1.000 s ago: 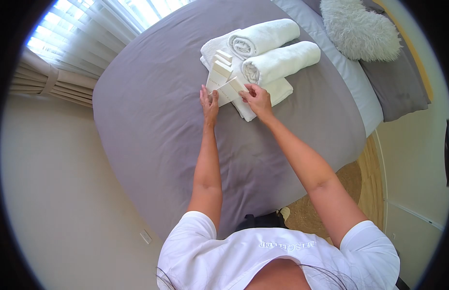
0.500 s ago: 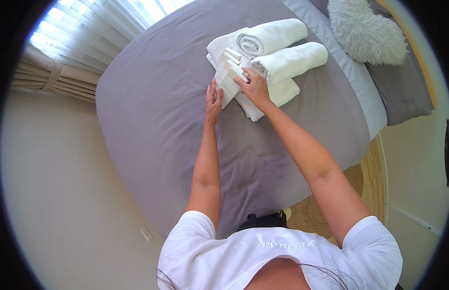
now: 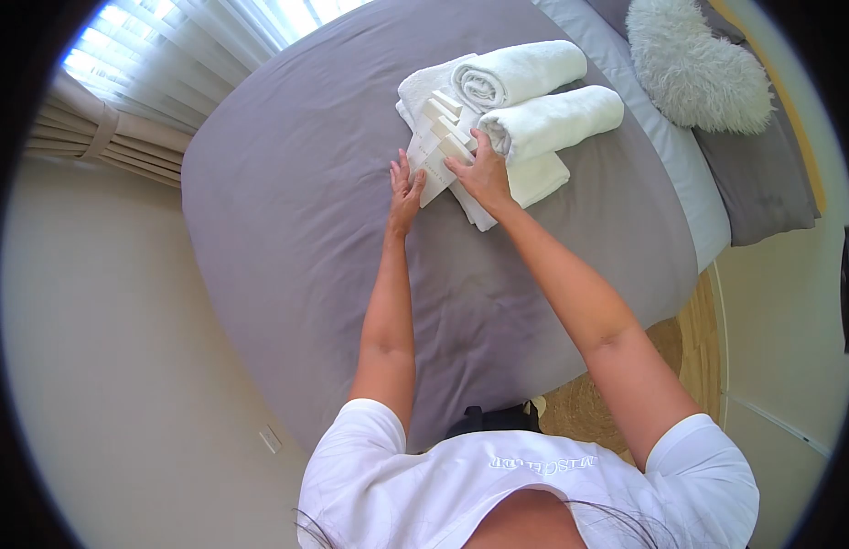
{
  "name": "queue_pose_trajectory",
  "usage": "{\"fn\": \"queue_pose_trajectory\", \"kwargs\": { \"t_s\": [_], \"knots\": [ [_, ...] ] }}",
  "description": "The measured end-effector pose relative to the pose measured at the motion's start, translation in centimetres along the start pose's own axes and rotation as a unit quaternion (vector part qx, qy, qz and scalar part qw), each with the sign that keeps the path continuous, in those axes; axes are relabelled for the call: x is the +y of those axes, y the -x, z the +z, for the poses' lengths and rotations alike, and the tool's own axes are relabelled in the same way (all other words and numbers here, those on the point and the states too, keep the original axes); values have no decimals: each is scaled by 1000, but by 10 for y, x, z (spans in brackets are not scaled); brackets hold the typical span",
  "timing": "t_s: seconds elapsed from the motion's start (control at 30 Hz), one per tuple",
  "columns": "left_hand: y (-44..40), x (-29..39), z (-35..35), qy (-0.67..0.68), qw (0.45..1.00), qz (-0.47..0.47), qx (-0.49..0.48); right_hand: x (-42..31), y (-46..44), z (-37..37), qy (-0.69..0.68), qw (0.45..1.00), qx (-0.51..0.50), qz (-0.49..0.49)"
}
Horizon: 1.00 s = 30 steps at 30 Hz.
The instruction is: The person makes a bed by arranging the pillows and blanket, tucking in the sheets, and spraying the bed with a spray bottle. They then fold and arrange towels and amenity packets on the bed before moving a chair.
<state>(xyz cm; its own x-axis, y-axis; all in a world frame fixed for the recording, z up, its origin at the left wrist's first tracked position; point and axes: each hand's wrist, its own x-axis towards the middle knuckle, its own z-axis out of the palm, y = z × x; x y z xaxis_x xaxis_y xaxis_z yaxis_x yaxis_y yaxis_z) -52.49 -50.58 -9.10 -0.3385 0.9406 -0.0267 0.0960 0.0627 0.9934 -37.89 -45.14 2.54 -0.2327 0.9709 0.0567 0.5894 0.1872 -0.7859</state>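
Several small white boxes (image 3: 445, 103) stand in a row on a flat white printed card or packet (image 3: 431, 172), which lies on folded white towels (image 3: 537, 181). My left hand (image 3: 406, 194) rests at the near-left edge of the packet, fingers extended and thumb against it. With thumb and fingers, my right hand (image 3: 484, 176) grips the nearest small white box (image 3: 455, 149); part of it is behind the fingers. Just past that hand are two rolled white towels, a nearer roll (image 3: 562, 121) and a farther roll (image 3: 525, 71), side by side on the folded ones.
The towels lie on a bed with a grey cover (image 3: 306, 183). A fluffy white cushion (image 3: 699, 73) and grey pillows (image 3: 763, 188) are at the right. A tied beige curtain (image 3: 104, 133) hangs at the left. A round woven rug (image 3: 589, 403) is on the floor.
My right hand has shifted very slightly at the nearest box, which looks a little more upright. The left hand stays at the packet. The view has moved slightly.
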Motion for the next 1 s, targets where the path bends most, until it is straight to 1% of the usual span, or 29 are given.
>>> {"fn": "queue_pose_trajectory", "kwargs": {
  "t_s": [0.03,0.1,0.23,0.4,0.47,0.53,0.6,0.67,0.77,0.9,0.97,1.0],
  "knots": [
    [2,1,0,4,1000,0,-1,0,1,-1,-7,999,-21,32],
    [3,3,-1,8,1000,-1,-3,0,3,-3,0,1000,-11,22],
    [5,2,-2,-12,1000,-6,24,6,6,-1,12,1000,2,0],
    [10,10,1,-42,996,-24,69,14,4,-1,-1,1000,-3,8],
    [11,8,2,-29,997,-15,75,17,0,-1,3,1000,-4,11],
    [11,6,3,5,998,6,69,19,-6,-1,7,1000,-1,-18],
    [8,3,2,38,997,23,63,21,-11,-3,-2,1000,-13,-12],
    [7,1,3,52,997,20,53,11,-13,-9,-10,1000,-25,-7],
    [2,-3,3,56,998,-13,26,2,-13,-12,10,999,-38,-13],
    [-7,-9,0,51,998,-5,27,3,-12,-3,29,999,2,-28],
    [-17,-12,-7,25,997,-48,46,3,-15,-2,35,998,17,-39],
    [-27,-13,-10,25,997,-48,47,4,-15,-3,34,999,10,-38]
  ]
}}
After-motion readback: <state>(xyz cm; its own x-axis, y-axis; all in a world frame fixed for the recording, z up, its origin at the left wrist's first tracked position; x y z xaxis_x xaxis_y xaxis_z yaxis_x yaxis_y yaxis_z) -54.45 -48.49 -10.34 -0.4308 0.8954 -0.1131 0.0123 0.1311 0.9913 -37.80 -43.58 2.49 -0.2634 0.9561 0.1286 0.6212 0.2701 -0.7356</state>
